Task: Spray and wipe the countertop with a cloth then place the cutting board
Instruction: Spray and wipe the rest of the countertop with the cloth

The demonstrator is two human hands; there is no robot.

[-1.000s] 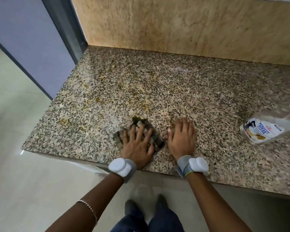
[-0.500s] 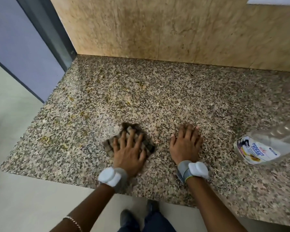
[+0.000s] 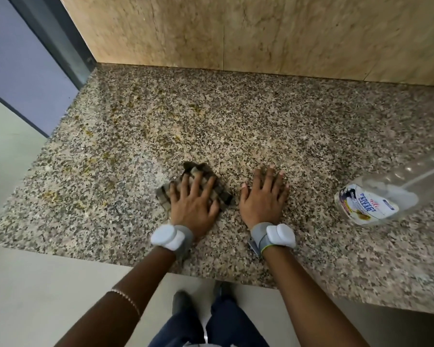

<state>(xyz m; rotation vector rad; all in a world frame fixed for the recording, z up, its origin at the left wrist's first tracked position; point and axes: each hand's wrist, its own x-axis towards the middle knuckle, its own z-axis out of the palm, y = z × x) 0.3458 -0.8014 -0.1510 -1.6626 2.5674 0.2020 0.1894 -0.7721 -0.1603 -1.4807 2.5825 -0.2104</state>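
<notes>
A brown checked cloth [image 3: 195, 167] lies on the speckled granite countertop [image 3: 261, 126], a short way in from the front edge. My left hand [image 3: 194, 207] lies flat on top of it, fingers spread, pressing it down. My right hand [image 3: 263, 199] rests palm-down on the bare stone just right of the cloth, holding nothing. A clear spray bottle [image 3: 376, 204] with a white and blue label stands at the right, apart from both hands. Yellowish smears [image 3: 161, 139] dot the counter beyond and left of the cloth. No cutting board is in view.
A tan stone wall [image 3: 261, 33] closes the back of the counter. The counter's left end meets a grey frame [image 3: 68, 53] and drops to a pale floor [image 3: 8, 151]. The front edge [image 3: 85, 254] runs just behind my wrists.
Both hands have slid a little farther in from the front edge, and the cloth has moved along under my left hand. The spray bottle has stayed in place.
</notes>
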